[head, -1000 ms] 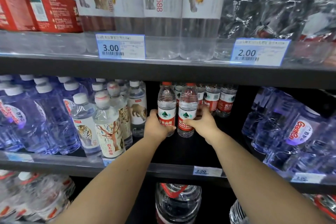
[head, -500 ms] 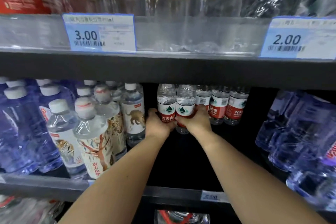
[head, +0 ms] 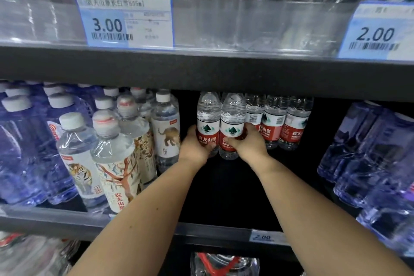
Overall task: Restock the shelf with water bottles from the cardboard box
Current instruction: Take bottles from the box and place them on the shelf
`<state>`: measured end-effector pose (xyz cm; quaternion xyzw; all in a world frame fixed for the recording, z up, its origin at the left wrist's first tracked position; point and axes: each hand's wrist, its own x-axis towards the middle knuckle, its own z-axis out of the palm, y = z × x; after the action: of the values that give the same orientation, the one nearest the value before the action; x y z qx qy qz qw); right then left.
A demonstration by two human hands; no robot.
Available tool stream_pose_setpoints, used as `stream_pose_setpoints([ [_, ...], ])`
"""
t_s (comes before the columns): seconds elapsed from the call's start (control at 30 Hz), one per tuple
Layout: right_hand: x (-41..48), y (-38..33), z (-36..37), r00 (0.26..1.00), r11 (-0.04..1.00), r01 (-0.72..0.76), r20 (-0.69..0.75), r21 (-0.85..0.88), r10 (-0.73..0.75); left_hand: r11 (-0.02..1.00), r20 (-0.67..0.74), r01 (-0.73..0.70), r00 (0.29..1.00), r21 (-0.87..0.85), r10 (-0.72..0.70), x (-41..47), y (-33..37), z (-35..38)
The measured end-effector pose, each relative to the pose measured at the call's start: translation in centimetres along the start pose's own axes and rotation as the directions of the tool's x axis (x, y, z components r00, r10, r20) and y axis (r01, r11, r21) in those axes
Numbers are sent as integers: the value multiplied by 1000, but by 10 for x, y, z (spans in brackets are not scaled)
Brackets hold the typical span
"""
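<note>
Two clear water bottles with red labels stand side by side deep on the dark middle shelf point(head: 224, 228). My left hand point(head: 197, 145) grips the left bottle point(head: 208, 116) low on its label. My right hand point(head: 248, 143) grips the right bottle point(head: 232, 116) the same way. Both bottles are upright and touch each other. Their caps are hidden behind the upper shelf's edge. Just right of them stand three more red-label bottles point(head: 275, 123) in a row. No cardboard box is in view.
White-capped bottles with animal labels point(head: 116, 163) crowd the shelf to the left, blue wrapped packs point(head: 376, 159) to the right. The upper shelf edge point(head: 201, 71) carries price tags 3.00 point(head: 125, 21) and 2.00 point(head: 376, 33). Dark bare shelf floor lies before the held bottles.
Both hands have pushed the two bottles farther back, up beside the row of red-label bottles. The view has moved closer to the shelf.
</note>
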<state>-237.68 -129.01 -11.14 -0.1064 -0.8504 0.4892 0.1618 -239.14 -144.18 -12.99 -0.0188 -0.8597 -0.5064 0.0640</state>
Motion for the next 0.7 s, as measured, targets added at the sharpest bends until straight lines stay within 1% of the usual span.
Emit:
stream_pose_setpoints([
  [0.1,-5,-2,-1,1000,999,-21,13,30,21,1000,12,18,1000,18,-18,-3,1,-2],
  [0.17,-9,-1,-4,999,999,-43,18,20,43,999,25,36,999,25,-36,-8,4,-6],
  [0.27,-23,-3,-16,993,989,-91,61,-115,99,998,28,29,999,60,-31,-24,14,-16],
  [0.33,-37,-8,-26,990,976,-60,110,-212,84,993,10,3,1000,118,-4,-36,21,-22],
  [0.4,-54,-18,-37,990,964,-10,132,-267,46,988,4,-27,1000,149,27,-47,27,-27],
  [0.5,-80,-40,-56,988,939,60,155,-338,-7,964,41,-111,994,241,104,-65,39,-36],
  [0.57,-101,-55,-71,983,895,130,174,-427,-60,900,100,-221,975,376,197,-87,56,-48],
  [0.63,-125,-69,-85,974,824,201,201,-529,-109,793,168,-333,943,510,288,-113,74,-62],
  [0.7,-152,-80,-98,959,739,272,236,-616,-156,672,234,-399,916,624,327,-143,92,-77],
])
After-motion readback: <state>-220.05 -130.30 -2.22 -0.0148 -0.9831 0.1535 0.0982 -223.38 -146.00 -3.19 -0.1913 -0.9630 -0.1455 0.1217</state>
